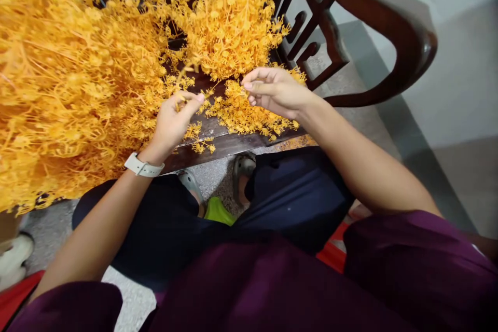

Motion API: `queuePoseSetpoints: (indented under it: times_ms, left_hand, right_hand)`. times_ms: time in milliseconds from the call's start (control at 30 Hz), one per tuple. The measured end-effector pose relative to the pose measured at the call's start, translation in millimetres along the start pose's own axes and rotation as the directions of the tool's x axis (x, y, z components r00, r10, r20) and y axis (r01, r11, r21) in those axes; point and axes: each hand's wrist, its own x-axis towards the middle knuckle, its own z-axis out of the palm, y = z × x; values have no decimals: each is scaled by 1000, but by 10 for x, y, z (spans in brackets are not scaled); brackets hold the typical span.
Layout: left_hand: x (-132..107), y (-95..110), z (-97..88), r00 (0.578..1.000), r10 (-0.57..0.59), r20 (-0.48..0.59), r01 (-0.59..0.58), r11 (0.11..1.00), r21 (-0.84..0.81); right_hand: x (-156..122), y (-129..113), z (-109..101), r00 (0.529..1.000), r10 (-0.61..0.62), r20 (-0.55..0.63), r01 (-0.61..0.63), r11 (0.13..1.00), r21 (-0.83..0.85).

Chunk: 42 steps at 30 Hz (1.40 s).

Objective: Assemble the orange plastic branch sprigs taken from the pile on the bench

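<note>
My left hand [171, 123] is closed in a pinch, with a thin yellow plastic sprig [208, 95] at the thumb and fingertip. To its right, my right hand [282, 91] pinches a small yellow piece, mostly hidden by the fingers. Under and beside the right hand lies a low pile of yellow plastic sprigs [241, 111]. Behind both hands stands a taller bunch of the same sprigs [233, 21]. A much larger heap of yellow sprigs [73, 72] fills the left side, close to my left hand.
The sprigs rest on a dark wooden bench [229, 144] with a slatted back and a curved armrest [412, 41] at the right. A few loose bits [202, 145] lie near its front edge. Below, between my feet, is a bright green object [218, 211].
</note>
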Motion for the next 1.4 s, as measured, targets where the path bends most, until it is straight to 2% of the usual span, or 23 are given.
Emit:
queuePoseSetpoints:
  times_ms: [100, 200, 333, 533, 767, 967, 1167, 1300, 1400]
  left_hand:
    - [-25, 44, 164, 978, 205, -36, -202, 978, 57]
    - [-43, 55, 267, 963, 268, 22, -267, 963, -20]
    - [-83, 46, 272, 957, 275, 92, -270, 961, -57]
    - [-128, 32, 219, 958, 259, 125, -254, 966, -56]
    - [-102, 65, 163, 960, 213, 181, -192, 973, -124]
    - [-149, 118, 156, 955, 164, 248, -120, 975, -185]
    - [-214, 117, 222, 962, 98, 254, -17, 953, -303]
    - [-202, 72, 218, 973, 150, 173, -89, 944, -316]
    - [-228, 56, 204, 961, 258, 100, -223, 936, -272]
  right_hand:
    - [-28, 3, 220, 999, 31, 40, -33, 997, 71]
    - [-53, 9, 421, 995, 22, 94, -33, 992, 120]
    - [-54, 55, 540, 994, -20, 106, 6, 992, 124]
    - [-66, 79, 551, 995, -63, 74, 56, 994, 94]
    - [-78, 54, 544, 981, -108, 161, 101, 994, 52]
    - [-37, 115, 566, 973, -189, 135, 199, 977, -70]
    - [-60, 120, 674, 939, -332, 92, 345, 908, -236]
    - [-124, 102, 779, 913, -400, 76, 403, 859, -316]
    - [-132, 100, 801, 894, -439, 86, 430, 790, -438]
